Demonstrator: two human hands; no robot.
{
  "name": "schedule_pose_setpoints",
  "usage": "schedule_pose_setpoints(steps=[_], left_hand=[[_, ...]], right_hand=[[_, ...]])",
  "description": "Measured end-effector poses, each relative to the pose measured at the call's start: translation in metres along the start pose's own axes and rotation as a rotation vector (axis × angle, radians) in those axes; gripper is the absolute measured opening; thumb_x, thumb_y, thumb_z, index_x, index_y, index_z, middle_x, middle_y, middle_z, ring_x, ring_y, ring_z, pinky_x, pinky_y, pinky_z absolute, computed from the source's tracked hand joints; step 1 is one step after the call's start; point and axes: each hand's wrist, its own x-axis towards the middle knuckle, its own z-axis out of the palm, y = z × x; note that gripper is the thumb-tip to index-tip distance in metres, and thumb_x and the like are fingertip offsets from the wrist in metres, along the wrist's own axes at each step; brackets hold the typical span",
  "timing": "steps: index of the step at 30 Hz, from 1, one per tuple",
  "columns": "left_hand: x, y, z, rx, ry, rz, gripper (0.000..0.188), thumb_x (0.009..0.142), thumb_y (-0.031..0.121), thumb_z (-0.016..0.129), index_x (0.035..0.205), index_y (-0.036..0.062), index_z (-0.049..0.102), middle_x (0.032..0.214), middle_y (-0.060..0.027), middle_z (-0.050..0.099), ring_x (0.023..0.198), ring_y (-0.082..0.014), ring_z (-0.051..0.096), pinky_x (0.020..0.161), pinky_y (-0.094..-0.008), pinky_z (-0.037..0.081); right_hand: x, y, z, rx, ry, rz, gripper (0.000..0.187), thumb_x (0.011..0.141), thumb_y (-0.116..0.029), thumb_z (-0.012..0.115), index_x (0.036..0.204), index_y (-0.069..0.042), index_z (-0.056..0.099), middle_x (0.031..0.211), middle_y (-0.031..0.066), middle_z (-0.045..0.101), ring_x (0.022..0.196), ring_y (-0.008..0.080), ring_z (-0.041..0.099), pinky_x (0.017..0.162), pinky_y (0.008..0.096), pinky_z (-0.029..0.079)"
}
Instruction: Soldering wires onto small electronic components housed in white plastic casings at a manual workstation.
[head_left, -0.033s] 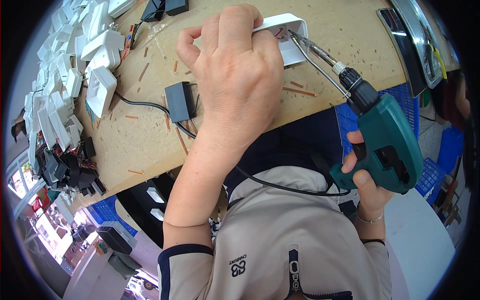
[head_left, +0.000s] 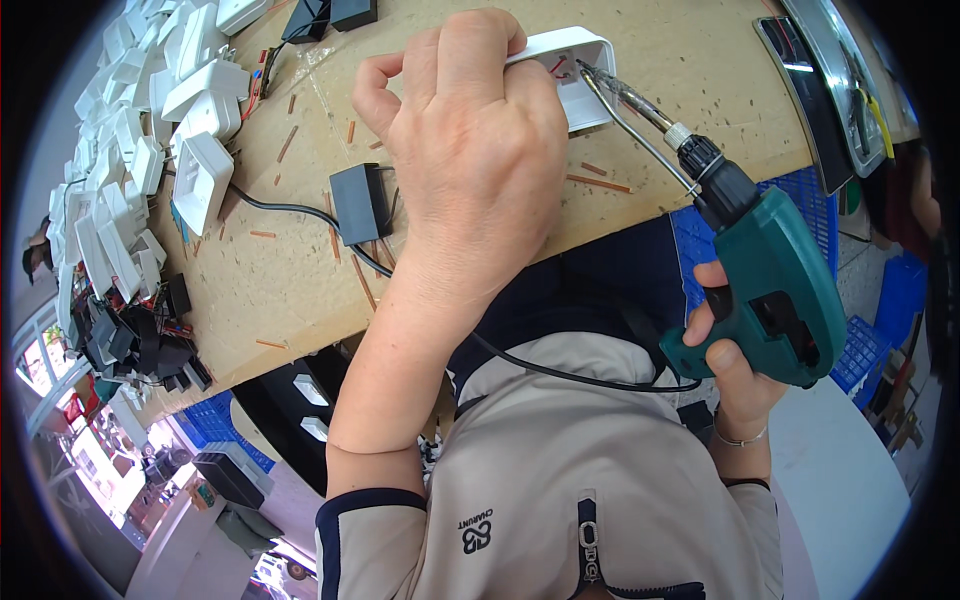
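My left hand (head_left: 475,140) is closed on a white plastic housing (head_left: 585,100), a shallow open box. Its fingertips are hidden behind the housing and the back of the hand. Short red wire shows inside the housing. My right hand (head_left: 735,370) grips a green pistol-shaped soldering gun (head_left: 785,290), with fingers by its black trigger. The gun's metal tip and thin feed tube reach into the open housing, close to the red wire; whether they touch it I cannot tell. Beside my left wrist lies a small black box (head_left: 360,203) with a dark lead.
White housings (head_left: 205,180) are heaped along the left, with black boxes (head_left: 135,340) below them. Copper-coloured sticks (head_left: 600,183) litter the worktable (head_left: 270,310). A black cable (head_left: 540,372) crosses my lap to the gun. A phone (head_left: 800,90) lies at the right edge.
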Motion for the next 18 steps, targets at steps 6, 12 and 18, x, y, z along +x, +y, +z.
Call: schedule_pose_setpoints(steps=[6, 12, 18], left_hand=[[0.003, 0.0047, -0.0094, 0.22, -0.061, 0.101, 0.007, 0.068, 0.011, 0.061, 0.069, 0.0037, 0.061, 0.084, -0.0044, 0.05, 0.081, -0.0196, 0.047, 0.074, -0.0352, 0.027], [0.0027, 0.0046, -0.0094, 0.204, -0.073, 0.069, 0.007, 0.068, 0.011, 0.061, 0.07, 0.0039, 0.061, 0.084, -0.0042, 0.049, 0.08, -0.0196, 0.047, 0.074, -0.0352, 0.027], [0.0044, 0.007, -0.0103, 0.217, -0.098, 0.057, 0.007, 0.068, 0.011, 0.061, 0.071, 0.0039, 0.062, 0.084, -0.004, 0.049, 0.08, -0.0197, 0.046, 0.075, -0.0352, 0.027]], right_hand=[[0.0033, -0.0005, 0.0009, 0.003, -0.003, -0.014, 0.062, 0.071, -0.025, 0.069, 0.115, 0.008, 0.04, 0.099, 0.021, 0.055, 0.061, 0.0147, 0.057, 0.053, 0.0237, 0.046], [0.0062, -0.0011, 0.0038, 0.007, 0.013, 0.0, 0.063, 0.07, -0.027, 0.07, 0.114, 0.008, 0.041, 0.097, 0.0206, 0.055, 0.061, 0.0141, 0.056, 0.052, 0.0227, 0.046], [0.0075, -0.0016, 0.0031, -0.009, -0.005, 0.013, 0.062, 0.07, -0.027, 0.07, 0.113, 0.008, 0.042, 0.095, 0.0193, 0.055, 0.06, 0.0134, 0.056, 0.051, 0.0221, 0.045]])
